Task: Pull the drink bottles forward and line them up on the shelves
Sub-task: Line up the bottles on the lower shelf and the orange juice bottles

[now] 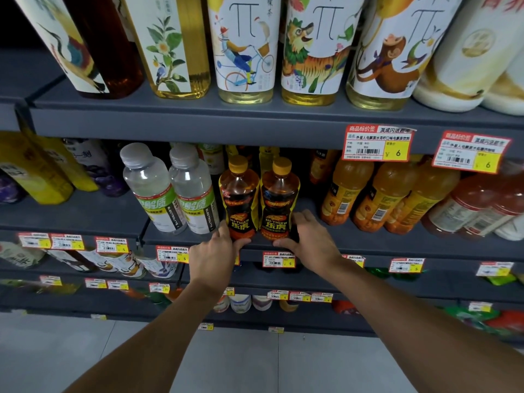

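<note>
Both forearms reach up from below. Left hand (213,258) wraps the base of the left Hi-Tiger bottle (239,198); right hand (307,241) is curled around the base of the right Hi-Tiger bottle (279,199). These two stand touching at the front edge of the grey shelf (368,242), between clear electrolyte bottles (170,191) and orange juice bottles (368,194). Yellow price tags (279,259) hang below.

dim aisle, dark grey shelving (198,120), pale tiled floor (71,350).

red-and-yellow price tags (378,143), pale tiled floor (85,355)
</note>
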Motion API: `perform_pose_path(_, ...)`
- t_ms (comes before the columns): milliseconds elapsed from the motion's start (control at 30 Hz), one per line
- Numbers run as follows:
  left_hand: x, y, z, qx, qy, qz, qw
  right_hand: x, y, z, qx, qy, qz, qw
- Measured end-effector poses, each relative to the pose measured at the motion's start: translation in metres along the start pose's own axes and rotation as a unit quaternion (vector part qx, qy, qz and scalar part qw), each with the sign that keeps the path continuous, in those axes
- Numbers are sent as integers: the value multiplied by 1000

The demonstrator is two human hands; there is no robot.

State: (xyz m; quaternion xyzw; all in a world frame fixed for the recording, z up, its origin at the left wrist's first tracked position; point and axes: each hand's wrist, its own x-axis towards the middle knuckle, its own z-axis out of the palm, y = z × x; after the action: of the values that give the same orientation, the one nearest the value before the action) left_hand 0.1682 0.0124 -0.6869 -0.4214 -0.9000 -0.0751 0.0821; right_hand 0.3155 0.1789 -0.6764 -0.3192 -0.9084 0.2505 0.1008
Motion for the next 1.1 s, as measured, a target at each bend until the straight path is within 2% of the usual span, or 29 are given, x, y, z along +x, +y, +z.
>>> perform_pose_path(267, 4, -3, 3, -50, 3, 1, 999, 1, 1, -2, -3, -3, -13, 1000)
perform_pose_path(867, 5, 4, -11, -45, -30, -31, 998, -3, -9, -5, -1, -24, 8, 1000)
perform_pose_path(967, -2, 8, -19, -157, -29, -96, 982, -10, -13, -7, 22, -9, 22, 999)
perform_pose_path(1033, -13, 17, -26, -274, 7, -161, 948, -19, -12, -9, 33, 22, 39, 998)
perform_pose_path(1100, -24, 29, -30, -313, 30, -157, 936, -32, -8, -13, 24, 61, 58, 996)
